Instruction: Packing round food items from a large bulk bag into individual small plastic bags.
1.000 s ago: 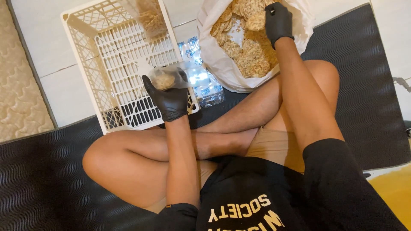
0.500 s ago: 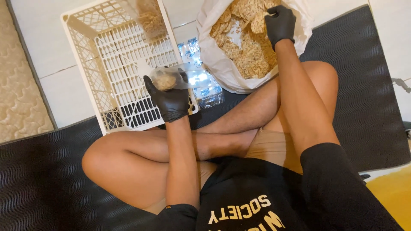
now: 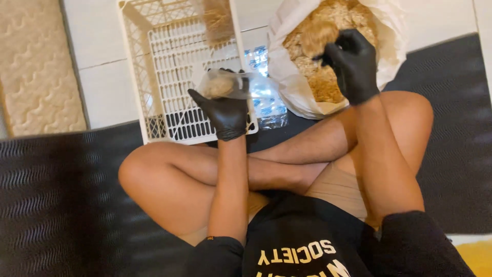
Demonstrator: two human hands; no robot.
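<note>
I sit cross-legged on a dark mat, both hands in black gloves. My left hand (image 3: 224,110) holds a small clear plastic bag (image 3: 233,84) with a tan lump inside, above the front edge of a white plastic crate (image 3: 169,66). My right hand (image 3: 351,61) is over a large white bag (image 3: 287,77) full of tan crumbly food (image 3: 328,87) and grips a lump of that food (image 3: 318,36) just above the heap.
A stack of clear plastic bags (image 3: 266,107) lies on the floor between the crate and the white bag. A tan bundle (image 3: 218,18) lies at the crate's far side. A quilted beige mattress (image 3: 36,66) is at the left.
My right hand has drawn back out of the white bag with a lump of food in it. My left hand keeps the small clear bag over the crate. The camera has moved closer.
</note>
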